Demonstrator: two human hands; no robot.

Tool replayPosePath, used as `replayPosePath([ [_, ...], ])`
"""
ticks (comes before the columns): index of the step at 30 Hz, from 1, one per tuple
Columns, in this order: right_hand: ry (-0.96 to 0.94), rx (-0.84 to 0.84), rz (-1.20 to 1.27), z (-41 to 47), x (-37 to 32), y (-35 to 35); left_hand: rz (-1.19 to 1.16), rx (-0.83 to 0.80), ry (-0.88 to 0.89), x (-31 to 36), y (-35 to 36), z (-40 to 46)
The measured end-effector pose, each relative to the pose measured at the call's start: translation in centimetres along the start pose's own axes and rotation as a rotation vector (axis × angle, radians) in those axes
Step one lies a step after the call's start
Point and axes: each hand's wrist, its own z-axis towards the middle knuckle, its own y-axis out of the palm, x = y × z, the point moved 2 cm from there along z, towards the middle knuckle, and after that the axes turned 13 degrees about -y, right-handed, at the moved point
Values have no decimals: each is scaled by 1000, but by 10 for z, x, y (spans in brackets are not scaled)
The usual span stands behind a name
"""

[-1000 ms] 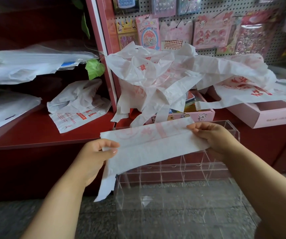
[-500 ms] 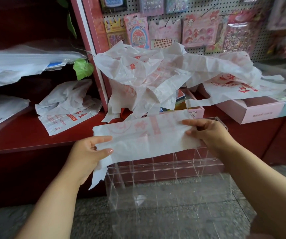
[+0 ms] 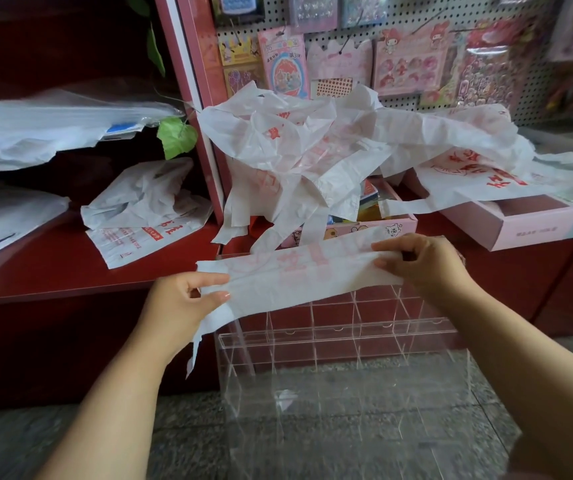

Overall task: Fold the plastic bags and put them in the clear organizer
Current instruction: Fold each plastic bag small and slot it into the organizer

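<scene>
We hold a white plastic bag with faded red print (image 3: 299, 275), folded into a long strip, above the clear acrylic organizer with square compartments (image 3: 340, 344). Our left hand (image 3: 188, 299) pinches its left end; our right hand (image 3: 420, 261) pinches its right end. A heap of crumpled white bags (image 3: 312, 157) lies behind.

Single head cam, looks fwd/down, close over both hands, shelf (image 3: 70, 271) just beyond.
</scene>
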Motion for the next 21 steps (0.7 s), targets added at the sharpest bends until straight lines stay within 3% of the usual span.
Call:
replayPosePath([
  [8, 5, -28, -86, 2, -5, 5, 192, 95, 74, -16, -9, 13],
  [11, 16, -17, 48, 3, -13, -1, 257, 116, 68, -20, -12, 17],
  [14, 40, 16, 247, 9, -30, -9, 199, -62, 12, -24, -8, 12],
  [18, -71, -31, 246, 31, -62, -8, 104, -402, -120, -25, 9, -3],
  [21, -184, -182, 120, 54, -88, 1, -17, -511, -99, -14, 24, -14],
])
